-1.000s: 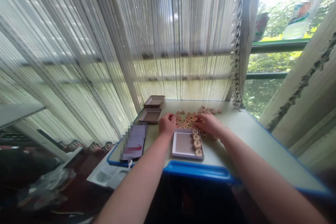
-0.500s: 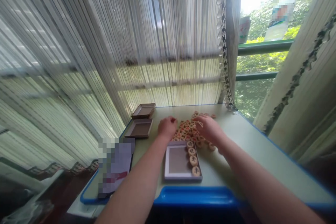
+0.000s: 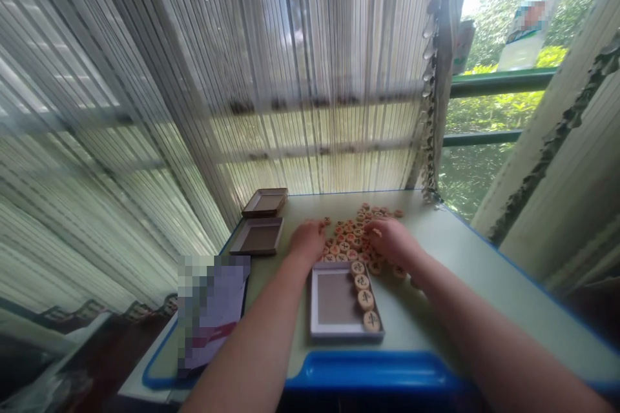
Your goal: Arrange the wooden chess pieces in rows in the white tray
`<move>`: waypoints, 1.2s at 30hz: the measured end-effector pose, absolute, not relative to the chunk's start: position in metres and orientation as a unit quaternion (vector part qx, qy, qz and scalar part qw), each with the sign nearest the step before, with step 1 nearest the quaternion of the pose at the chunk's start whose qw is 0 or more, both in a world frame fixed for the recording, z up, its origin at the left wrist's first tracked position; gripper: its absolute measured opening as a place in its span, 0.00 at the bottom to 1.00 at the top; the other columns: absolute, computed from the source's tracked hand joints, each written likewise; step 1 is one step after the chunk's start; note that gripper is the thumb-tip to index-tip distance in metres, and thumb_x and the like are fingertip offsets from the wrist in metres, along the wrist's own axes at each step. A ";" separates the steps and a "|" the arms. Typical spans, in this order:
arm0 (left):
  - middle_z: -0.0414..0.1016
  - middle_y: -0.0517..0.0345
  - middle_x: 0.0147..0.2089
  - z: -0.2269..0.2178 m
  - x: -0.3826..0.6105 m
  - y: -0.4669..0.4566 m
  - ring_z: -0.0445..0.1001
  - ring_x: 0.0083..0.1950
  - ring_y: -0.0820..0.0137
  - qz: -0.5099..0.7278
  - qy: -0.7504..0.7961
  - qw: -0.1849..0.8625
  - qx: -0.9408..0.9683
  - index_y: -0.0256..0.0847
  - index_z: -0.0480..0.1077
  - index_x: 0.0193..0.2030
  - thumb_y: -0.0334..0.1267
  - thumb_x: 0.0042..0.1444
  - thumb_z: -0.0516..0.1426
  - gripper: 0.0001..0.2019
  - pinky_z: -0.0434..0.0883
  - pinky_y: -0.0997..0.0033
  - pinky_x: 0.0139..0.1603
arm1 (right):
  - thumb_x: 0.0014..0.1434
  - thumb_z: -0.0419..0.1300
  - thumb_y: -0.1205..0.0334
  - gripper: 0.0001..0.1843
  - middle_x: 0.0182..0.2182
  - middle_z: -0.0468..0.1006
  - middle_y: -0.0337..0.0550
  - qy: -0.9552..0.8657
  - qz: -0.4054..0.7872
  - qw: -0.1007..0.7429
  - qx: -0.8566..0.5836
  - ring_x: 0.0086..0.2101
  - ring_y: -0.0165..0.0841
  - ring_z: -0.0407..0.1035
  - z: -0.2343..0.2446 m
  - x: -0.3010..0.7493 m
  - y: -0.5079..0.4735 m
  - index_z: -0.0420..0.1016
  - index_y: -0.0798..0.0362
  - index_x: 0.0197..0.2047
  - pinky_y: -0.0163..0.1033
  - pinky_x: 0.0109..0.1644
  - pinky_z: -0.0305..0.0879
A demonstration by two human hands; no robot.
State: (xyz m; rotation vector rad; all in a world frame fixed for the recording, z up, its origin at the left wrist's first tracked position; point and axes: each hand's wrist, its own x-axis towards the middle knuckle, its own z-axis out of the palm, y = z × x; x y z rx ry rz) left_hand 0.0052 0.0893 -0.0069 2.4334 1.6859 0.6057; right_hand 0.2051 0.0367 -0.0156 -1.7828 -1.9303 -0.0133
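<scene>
Round wooden Chinese chess pieces (image 3: 344, 247) lie in a loose heap on the table, marked in red and black. At the heap's left edge is my left hand (image 3: 309, 240), its fingers curled closed close to a single piece (image 3: 327, 221); whatever they hold is hidden. My right hand (image 3: 391, 240) reaches over the right side of the heap, fingers bent and closed among the pieces, with their grip hidden from me. Nearer to me lies a shallow open box (image 3: 334, 303). Several black-marked pieces (image 3: 365, 299) form a column along its right side.
Two more shallow trays, a near one (image 3: 258, 236) and a far one (image 3: 265, 201), sit at the table's left. A partly blurred purple-grey sheet (image 3: 220, 310) lies at the left edge. Blue trim (image 3: 378, 368) borders the table (image 3: 484, 284). String curtains (image 3: 314, 77) hang behind.
The view has shifted slightly, so the box appears farther right. My left fingers have drawn back slightly from the far edge, exposing a single piece; my right hand still bends over the heap.
</scene>
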 end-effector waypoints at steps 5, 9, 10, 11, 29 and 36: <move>0.72 0.53 0.52 -0.010 0.006 0.087 0.70 0.51 0.65 0.186 0.540 0.056 0.819 0.43 0.72 0.47 0.39 0.58 0.48 0.15 0.65 0.70 0.52 | 0.53 0.53 0.64 0.15 0.40 0.78 0.45 -0.694 -0.003 0.253 -0.674 0.42 0.37 0.69 -0.013 0.210 0.038 0.77 0.53 0.41 0.38 0.47 0.62; 0.73 0.54 0.51 -0.010 0.004 0.087 0.70 0.51 0.64 0.171 0.523 0.066 0.833 0.44 0.72 0.46 0.41 0.58 0.47 0.16 0.64 0.70 0.51 | 0.54 0.54 0.62 0.14 0.40 0.78 0.44 -0.688 0.009 0.259 -0.678 0.41 0.35 0.69 -0.013 0.214 0.039 0.77 0.51 0.41 0.37 0.47 0.62; 0.73 0.54 0.52 -0.010 0.004 0.087 0.69 0.52 0.64 0.169 0.513 0.071 0.839 0.45 0.72 0.46 0.42 0.58 0.47 0.16 0.64 0.69 0.52 | 0.53 0.55 0.60 0.14 0.40 0.77 0.44 -0.697 0.008 0.255 -0.670 0.41 0.36 0.69 -0.014 0.214 0.039 0.77 0.51 0.41 0.37 0.47 0.61; 0.72 0.55 0.52 -0.010 0.003 0.088 0.69 0.53 0.64 0.167 0.501 0.078 0.845 0.45 0.72 0.46 0.43 0.58 0.47 0.16 0.63 0.68 0.53 | 0.53 0.56 0.59 0.14 0.40 0.77 0.44 -0.709 0.004 0.249 -0.660 0.41 0.36 0.68 -0.015 0.214 0.039 0.77 0.51 0.41 0.38 0.48 0.61; 0.67 0.63 0.57 0.006 0.023 0.060 0.63 0.59 0.67 0.151 0.272 0.174 0.934 0.48 0.75 0.43 0.42 0.56 0.50 0.14 0.58 0.70 0.60 | 0.52 0.56 0.58 0.12 0.35 0.78 0.43 -0.715 -0.035 0.210 -0.666 0.40 0.36 0.66 -0.013 0.219 0.039 0.77 0.50 0.37 0.38 0.46 0.59; 0.77 0.55 0.44 0.008 0.013 0.066 0.72 0.46 0.65 0.152 0.373 0.156 0.902 0.45 0.76 0.38 0.45 0.54 0.52 0.14 0.65 0.69 0.50 | 0.49 0.55 0.58 0.13 0.31 0.78 0.46 -0.598 -0.013 0.176 -0.782 0.32 0.35 0.70 -0.012 0.252 0.041 0.77 0.51 0.35 0.35 0.33 0.62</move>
